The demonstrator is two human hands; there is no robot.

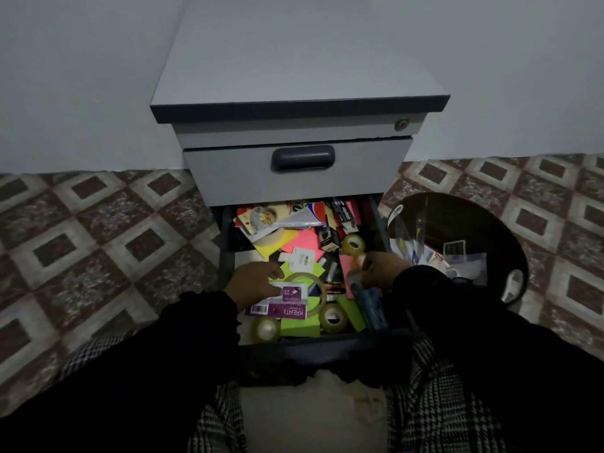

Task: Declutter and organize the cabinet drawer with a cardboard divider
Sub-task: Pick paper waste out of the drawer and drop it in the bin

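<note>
Tiled floor; crammed drawer: left hand flat, right hand seemingly pinching something.

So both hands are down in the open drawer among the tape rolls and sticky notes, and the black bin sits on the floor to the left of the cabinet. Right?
Not quite. The black bin sits on the floor to the right of the cabinet, not the left, as the head view shows. The rest holds: the left hand and right hand are both down in the open drawer among tape rolls and sticky notes.

Head camera looks steeply down, close above the drawer.
</note>
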